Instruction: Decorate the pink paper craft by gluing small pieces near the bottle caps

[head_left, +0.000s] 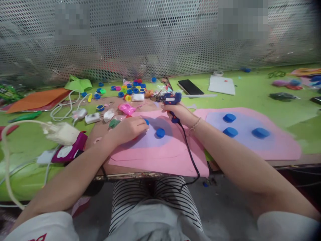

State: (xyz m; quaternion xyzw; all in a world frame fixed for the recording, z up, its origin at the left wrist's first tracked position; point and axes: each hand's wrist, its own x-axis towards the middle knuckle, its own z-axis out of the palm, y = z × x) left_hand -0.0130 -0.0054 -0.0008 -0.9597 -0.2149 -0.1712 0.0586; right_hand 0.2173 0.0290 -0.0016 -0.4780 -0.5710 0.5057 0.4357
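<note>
My right hand (179, 112) is wrapped round the handle of a blue hot glue gun (173, 97), held above the pink sheet. A long pale glue stick (200, 96) juts from the back of the gun, and its black cord drops over the table edge. My left hand (134, 129) rests low over the purple circle (152, 142) on the pink sheet (155, 165). Its fingers close on a blue bottle cap (146, 122), mostly hidden by them. Another blue cap (161, 133) sits on the circle to the right of that hand.
To the right, a second pink sheet (283, 144) carries a purple circle with three blue caps (230, 117). Behind lie several coloured caps (135, 90), a black phone (190, 87) and a white pad (221, 85). A power strip (69, 147) with cables is at left.
</note>
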